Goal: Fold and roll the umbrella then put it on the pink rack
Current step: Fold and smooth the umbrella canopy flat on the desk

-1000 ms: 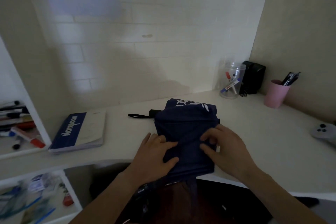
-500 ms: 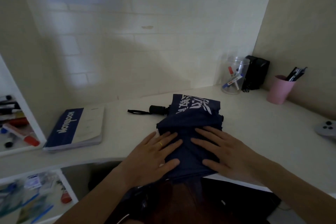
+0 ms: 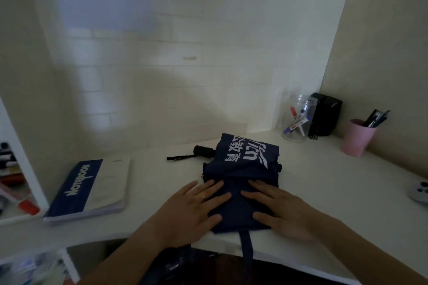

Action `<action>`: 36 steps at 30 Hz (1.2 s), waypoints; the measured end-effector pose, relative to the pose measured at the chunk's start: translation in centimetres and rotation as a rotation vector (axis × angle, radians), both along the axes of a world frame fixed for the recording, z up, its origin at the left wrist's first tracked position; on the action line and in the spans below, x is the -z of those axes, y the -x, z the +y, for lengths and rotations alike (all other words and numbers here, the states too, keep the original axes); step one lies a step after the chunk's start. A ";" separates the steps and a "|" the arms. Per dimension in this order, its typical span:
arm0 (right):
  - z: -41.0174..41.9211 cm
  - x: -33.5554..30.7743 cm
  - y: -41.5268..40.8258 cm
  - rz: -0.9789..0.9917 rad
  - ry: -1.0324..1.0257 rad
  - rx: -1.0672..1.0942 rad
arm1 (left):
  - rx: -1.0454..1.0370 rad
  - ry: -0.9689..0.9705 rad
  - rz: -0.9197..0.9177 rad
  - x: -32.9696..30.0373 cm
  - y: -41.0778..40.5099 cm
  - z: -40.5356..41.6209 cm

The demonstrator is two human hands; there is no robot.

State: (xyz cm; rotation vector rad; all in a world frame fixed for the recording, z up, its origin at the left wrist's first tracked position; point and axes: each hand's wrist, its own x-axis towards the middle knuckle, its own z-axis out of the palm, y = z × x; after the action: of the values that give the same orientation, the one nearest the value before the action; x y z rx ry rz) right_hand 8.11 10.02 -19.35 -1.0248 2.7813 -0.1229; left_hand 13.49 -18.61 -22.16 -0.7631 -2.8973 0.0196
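The navy folding umbrella (image 3: 243, 169) lies flattened on the white desk (image 3: 324, 180), near its front edge, with white lettering on the far part of the canopy; its black handle (image 3: 203, 152) sticks out to the left at the far end, trailing a black wrist loop (image 3: 178, 157); a navy strap (image 3: 246, 247) hangs from the near edge of the fabric over the desk's front. The left hand (image 3: 187, 213) lies flat on the near left part of the canopy, fingers straight and slightly spread, pressing the fabric and gripping nothing; a gold ring (image 3: 202, 196) shows on one finger. The right hand (image 3: 282, 210) lies flat on the near right part, fingers likewise extended and spread, palm down, pressing the cloth; the fingertips of the two hands come close together at the middle of the canopy. A blue-and-white notebook (image 3: 90, 188) lies to the left on the desk; at the back right stand a clear jar of markers (image 3: 297, 122), a black box (image 3: 325, 114) and a pink cup of pens (image 3: 357, 137).
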 end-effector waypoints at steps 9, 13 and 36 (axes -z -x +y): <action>-0.7 -6.4 6.9 -0.093 0.965 0.930 | 0.005 -0.129 -0.034 1.4 0.2 -0.6; -3.5 -7.2 8.2 -0.306 1.062 0.920 | 0.017 -0.153 -0.033 1.6 0.0 -0.6; 0.6 1.3 -1.7 -0.258 1.062 0.371 | 0.049 -0.202 -0.016 1.2 0.0 -1.5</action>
State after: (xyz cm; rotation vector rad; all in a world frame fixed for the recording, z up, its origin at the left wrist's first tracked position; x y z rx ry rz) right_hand 9.82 10.65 -20.67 -0.5115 2.5377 -1.7540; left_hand 13.53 -20.09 -23.39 -0.7998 -2.8369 -0.2812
